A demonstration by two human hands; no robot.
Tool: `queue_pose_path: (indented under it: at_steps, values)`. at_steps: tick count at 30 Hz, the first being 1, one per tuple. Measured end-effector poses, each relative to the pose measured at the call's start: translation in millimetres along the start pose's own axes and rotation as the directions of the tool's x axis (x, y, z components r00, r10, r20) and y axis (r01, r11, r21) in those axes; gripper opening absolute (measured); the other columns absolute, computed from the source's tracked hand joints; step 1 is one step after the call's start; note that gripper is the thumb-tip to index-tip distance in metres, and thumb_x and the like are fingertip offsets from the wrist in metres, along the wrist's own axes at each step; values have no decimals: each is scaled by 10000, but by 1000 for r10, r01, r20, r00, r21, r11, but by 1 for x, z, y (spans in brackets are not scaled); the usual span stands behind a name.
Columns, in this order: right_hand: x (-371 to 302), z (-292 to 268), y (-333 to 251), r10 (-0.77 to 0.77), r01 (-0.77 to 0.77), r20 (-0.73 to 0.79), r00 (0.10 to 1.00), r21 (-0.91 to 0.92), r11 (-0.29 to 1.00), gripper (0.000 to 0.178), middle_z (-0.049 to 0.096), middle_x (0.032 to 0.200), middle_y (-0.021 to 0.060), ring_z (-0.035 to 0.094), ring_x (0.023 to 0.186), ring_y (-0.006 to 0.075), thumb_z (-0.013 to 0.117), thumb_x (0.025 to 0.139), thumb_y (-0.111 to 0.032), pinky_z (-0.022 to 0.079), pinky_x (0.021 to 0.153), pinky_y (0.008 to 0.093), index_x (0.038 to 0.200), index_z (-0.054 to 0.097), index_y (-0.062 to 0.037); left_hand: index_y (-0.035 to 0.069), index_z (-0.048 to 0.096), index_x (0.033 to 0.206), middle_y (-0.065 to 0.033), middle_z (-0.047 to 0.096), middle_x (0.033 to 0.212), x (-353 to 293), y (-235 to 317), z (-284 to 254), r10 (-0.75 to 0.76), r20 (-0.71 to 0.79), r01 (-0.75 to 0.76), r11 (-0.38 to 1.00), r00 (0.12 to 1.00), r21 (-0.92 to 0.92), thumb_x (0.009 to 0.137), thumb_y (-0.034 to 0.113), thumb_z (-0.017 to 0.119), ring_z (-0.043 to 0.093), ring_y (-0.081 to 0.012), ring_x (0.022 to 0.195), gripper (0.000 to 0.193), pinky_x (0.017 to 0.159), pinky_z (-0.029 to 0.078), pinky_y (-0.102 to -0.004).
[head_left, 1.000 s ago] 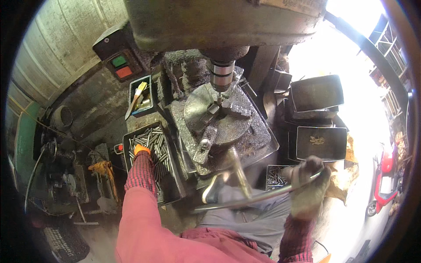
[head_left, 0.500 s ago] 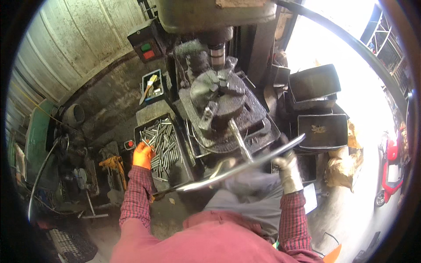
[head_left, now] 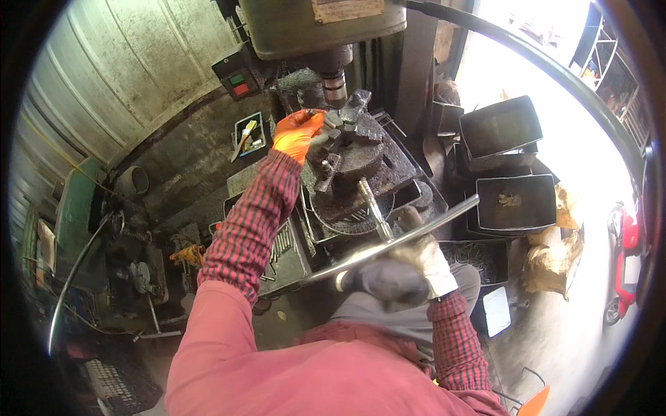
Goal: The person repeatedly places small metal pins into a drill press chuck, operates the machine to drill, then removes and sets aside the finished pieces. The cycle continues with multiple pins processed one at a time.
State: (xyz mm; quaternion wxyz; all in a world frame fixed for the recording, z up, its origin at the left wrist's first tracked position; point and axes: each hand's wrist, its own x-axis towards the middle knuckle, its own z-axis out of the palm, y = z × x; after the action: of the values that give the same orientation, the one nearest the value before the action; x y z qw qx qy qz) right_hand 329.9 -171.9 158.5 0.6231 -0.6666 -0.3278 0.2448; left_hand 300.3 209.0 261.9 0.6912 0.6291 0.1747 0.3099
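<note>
My left hand [head_left: 298, 133], in an orange glove, reaches to the left side of the chuck-like clamp [head_left: 352, 154] under the drill spindle [head_left: 334, 89]. Its fingers are bent together, and what they hold is hidden. My right hand [head_left: 424, 262], in a pale, dirty glove, is low on the right beside a long shiny metal bar [head_left: 388, 248]. Blur and the bar hide its fingers, so its grip cannot be made out. A metal handle [head_left: 374, 210] slants from the clamp toward me. Short metal pins [head_left: 283, 243] lie in a tray [head_left: 291, 267], partly behind my left forearm.
A switch box [head_left: 236, 73] with green and red buttons is at the back left, above a small bin [head_left: 258, 147] with a brush. Dark bins [head_left: 501, 128] stand on the right, near a crumpled brown bag [head_left: 555, 263]. The machine head [head_left: 319, 31] overhangs the clamp.
My left hand has moved from the tray of pins up and right to the clamp. My right hand has shifted slightly left, and the view has shifted a little.
</note>
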Motion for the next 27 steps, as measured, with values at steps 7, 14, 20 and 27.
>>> queue_pose_path:
  at_steps: [7, 14, 20, 27]
  values:
    - [4, -3, -40, 144, -139, -55, 988, 83, 987, 645, 715, 1262, 173, 679, 1115, 184, 718, 1006, -298, 538, 981, 347, 1524, 491, 11, 17, 762, 1032, -9, 750, 921, 19, -20, 13, -40, 32, 35, 987, 999, 157, 972, 148, 764, 665, -97, 811, 145, 748, 533, -261]
    - [1, -21, -128, -475, 152, -604, 640, -506, 849, 703, 714, 1183, 132, 682, 1083, 266, 743, 900, -95, 558, 963, 360, 1533, 449, -13, 19, 788, 1031, -123, 765, 1011, 22, -26, 17, 311, 251, -394, 606, 917, 691, 921, 331, 778, 721, -250, 1051, 331, 896, 552, -359]
    - [-7, -44, -114, -334, 336, 229, 914, -890, 309, 685, 699, 1228, 185, 645, 1223, 327, 902, 636, -141, 411, 1172, 515, 1264, 659, -20, 38, 788, 1082, -120, 723, 1004, 23, -16, 24, 103, 196, -219, 577, 975, 787, 933, 325, 764, 721, -265, 993, 325, 896, 537, -346]
    - [-12, 102, -71, 536, -538, 343, 771, -98, 837, 542, 656, 1135, 194, 643, 1095, 306, 701, 942, -169, 540, 947, 420, 1432, 554, 9, 40, 784, 1071, -94, 765, 961, 26, -22, 20, 139, 200, -241, 662, 970, 710, 924, 337, 769, 724, -194, 907, 332, 806, 539, -332]
